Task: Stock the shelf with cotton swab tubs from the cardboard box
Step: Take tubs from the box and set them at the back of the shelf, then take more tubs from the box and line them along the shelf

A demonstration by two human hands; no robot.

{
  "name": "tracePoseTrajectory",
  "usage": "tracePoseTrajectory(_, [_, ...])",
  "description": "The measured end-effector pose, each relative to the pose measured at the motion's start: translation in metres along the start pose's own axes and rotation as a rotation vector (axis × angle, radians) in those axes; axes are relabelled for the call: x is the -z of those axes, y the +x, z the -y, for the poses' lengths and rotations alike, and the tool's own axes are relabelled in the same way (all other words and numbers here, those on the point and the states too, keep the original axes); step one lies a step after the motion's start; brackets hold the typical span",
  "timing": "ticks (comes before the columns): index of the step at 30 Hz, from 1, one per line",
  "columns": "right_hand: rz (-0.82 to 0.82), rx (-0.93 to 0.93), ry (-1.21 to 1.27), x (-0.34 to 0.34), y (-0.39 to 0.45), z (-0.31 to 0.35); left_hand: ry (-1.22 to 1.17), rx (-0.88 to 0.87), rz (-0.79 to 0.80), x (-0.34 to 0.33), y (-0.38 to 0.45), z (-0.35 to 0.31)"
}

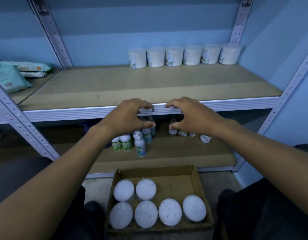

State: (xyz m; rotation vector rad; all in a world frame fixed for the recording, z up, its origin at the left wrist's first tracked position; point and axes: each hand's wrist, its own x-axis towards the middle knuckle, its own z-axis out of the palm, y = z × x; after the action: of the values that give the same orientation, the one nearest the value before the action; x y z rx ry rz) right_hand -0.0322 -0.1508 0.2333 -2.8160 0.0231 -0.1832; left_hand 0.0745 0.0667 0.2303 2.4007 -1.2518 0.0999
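A cardboard box (200, 181) lies on the floor between my knees, holding several white-lidded cotton swab tubs (146, 213). A row of several clear tubs (174, 56) stands at the back right of the brown shelf board (101, 87). My left hand (129, 116) and my right hand (189, 115) hover side by side in front of the shelf's front rail, above the box. Both have fingers and thumb spread in a loose curve, facing each other, and hold nothing.
Packs of wipes (9, 77) lie on the neighbouring shelf at the left. Small green and blue bottles (132, 141) stand on the lower shelf, some tipped over at the right (205, 138). Perforated metal uprights (52, 32) frame the shelf. A blue wall is at the right.
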Motion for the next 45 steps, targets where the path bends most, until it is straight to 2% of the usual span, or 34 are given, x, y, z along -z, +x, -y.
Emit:
tracePoseTrajectory(9, [0.167,-0.139,-0.028,-0.062,-0.022,-0.036,-0.042,0.15,0.304,-0.066,-0.018,0.011])
tracePoseTrajectory(20, [0.37,-0.273,0.009,-0.125,-0.055,-0.064,-0.131,0.297,0.541,-0.138,-0.039,0.016])
tracePoseTrajectory(31, [0.555,-0.356,0.019,-0.175,-0.077,-0.083,-0.131,0.317,0.791,-0.213,-0.061,0.012])
tracePoseTrajectory(36, [0.661,-0.385,-0.005,-0.207,-0.092,-0.085,-0.165,0.321,0.83,-0.244,-0.072,0.005])
tracePoseTrajectory(45, [0.743,-0.391,-0.079,-0.254,-0.117,-0.079,-0.081,0.239,0.891,-0.291,-0.081,-0.005])
